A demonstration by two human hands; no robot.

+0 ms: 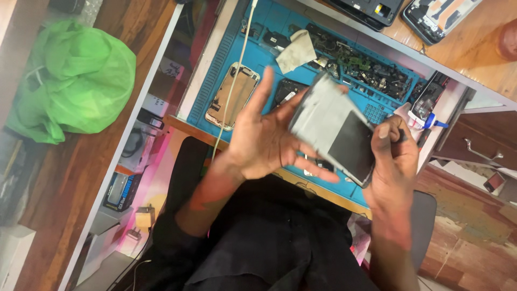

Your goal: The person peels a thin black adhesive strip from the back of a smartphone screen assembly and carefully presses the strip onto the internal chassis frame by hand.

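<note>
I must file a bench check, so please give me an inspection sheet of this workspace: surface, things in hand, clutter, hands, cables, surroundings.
Surface: blue work mat on a desk with a wooden edge.
Things in hand: a flat grey panel with a dark area, blurred.
Clutter: an opened phone frame, a crumpled cloth, a heap of small dark parts, a small glue bottle.
Hands: left hand open, fingers spread against the panel; right hand gripping its lower corner.
Cables: one white cable across the mat.
Surroundings: green plastic bag, wooden floor, a drawer at the right.
</note>
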